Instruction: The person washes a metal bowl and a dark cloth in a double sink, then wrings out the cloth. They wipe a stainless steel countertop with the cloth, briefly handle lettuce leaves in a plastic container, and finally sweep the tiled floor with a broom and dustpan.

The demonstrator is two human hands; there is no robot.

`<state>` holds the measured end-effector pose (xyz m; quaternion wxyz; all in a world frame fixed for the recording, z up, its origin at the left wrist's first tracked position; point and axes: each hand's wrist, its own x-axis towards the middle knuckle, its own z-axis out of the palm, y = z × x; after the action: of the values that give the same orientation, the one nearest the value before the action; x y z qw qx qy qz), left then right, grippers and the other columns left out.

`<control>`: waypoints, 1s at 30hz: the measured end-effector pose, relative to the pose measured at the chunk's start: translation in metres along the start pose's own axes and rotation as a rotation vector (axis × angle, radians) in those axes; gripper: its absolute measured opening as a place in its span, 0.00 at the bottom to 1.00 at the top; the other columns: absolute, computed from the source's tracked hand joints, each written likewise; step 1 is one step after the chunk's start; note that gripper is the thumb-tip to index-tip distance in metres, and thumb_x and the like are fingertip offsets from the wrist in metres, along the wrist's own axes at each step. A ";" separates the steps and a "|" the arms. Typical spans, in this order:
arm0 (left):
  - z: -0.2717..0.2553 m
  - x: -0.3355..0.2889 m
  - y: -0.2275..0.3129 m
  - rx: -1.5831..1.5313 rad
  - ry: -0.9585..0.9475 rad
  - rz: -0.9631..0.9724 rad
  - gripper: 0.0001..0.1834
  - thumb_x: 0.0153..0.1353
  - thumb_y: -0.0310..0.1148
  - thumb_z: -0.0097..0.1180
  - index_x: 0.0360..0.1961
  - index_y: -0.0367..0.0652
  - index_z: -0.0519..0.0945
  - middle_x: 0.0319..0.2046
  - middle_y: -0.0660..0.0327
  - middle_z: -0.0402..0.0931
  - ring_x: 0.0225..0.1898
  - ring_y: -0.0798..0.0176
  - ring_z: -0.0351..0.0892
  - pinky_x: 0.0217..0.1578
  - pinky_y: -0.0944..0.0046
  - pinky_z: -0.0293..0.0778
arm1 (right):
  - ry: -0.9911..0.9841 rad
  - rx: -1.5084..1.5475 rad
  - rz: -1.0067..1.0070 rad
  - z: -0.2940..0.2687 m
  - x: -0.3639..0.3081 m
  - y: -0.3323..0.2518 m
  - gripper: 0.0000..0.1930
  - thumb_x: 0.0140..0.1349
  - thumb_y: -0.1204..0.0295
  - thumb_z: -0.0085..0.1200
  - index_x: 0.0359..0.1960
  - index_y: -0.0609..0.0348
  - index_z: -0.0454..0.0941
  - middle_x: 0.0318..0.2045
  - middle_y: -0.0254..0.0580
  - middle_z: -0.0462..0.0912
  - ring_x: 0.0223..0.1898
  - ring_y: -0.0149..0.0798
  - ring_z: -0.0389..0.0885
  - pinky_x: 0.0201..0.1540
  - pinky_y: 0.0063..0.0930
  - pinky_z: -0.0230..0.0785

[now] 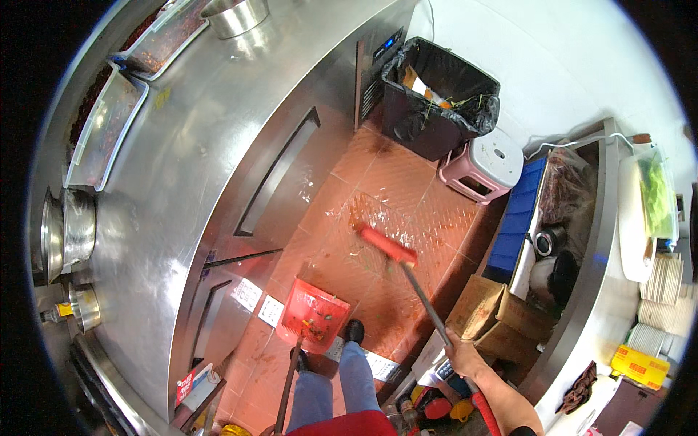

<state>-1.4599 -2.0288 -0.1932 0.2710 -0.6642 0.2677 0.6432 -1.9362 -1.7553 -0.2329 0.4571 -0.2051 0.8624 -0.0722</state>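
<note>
My right hand (463, 354) is closed around the long grey handle of a broom (387, 244). The broom's red head rests on the wet tiled floor, ahead of my feet. A red dustpan (314, 314) lies on the floor just in front of my shoes, with scraps of food debris in it. Its dark handle (288, 389) rises toward the lower edge, where my left hand is out of the picture.
A steel counter (174, 167) runs along the left. At the far end stand a black-lined trash bin (414, 120) and a pink-and-white stool (487, 166). Along the right are a blue crate (518, 218), cardboard boxes (476, 309) and a shelf with stacked plates (662, 280).
</note>
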 end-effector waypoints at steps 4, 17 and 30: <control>-0.001 -0.005 0.002 0.025 0.008 0.005 0.23 0.63 0.35 0.47 0.60 0.52 0.62 0.19 0.68 0.65 0.14 0.73 0.63 0.12 0.74 0.64 | 0.167 0.119 0.178 -0.021 0.077 0.025 0.26 0.66 0.64 0.36 0.66 0.52 0.51 0.33 0.66 0.78 0.35 0.59 0.79 0.37 0.46 0.72; -0.012 -0.014 -0.008 -0.007 0.022 0.019 0.22 0.63 0.35 0.48 0.58 0.53 0.62 0.19 0.67 0.65 0.14 0.72 0.64 0.12 0.73 0.65 | -0.210 0.144 0.248 0.068 -0.017 -0.043 0.34 0.61 0.67 0.45 0.68 0.44 0.45 0.38 0.68 0.77 0.43 0.61 0.77 0.45 0.45 0.69; -0.044 -0.026 -0.034 -0.063 0.039 -0.020 0.18 0.61 0.32 0.48 0.53 0.48 0.64 0.19 0.66 0.65 0.14 0.71 0.64 0.13 0.71 0.64 | 0.228 -0.026 0.171 0.183 0.078 0.055 0.30 0.60 0.67 0.44 0.64 0.51 0.49 0.34 0.63 0.79 0.34 0.57 0.80 0.32 0.44 0.73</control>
<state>-1.4059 -2.0353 -0.1654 0.2512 -0.6874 0.2457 0.6356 -1.8415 -1.7268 -0.4142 0.3581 -0.1272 0.9239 -0.0445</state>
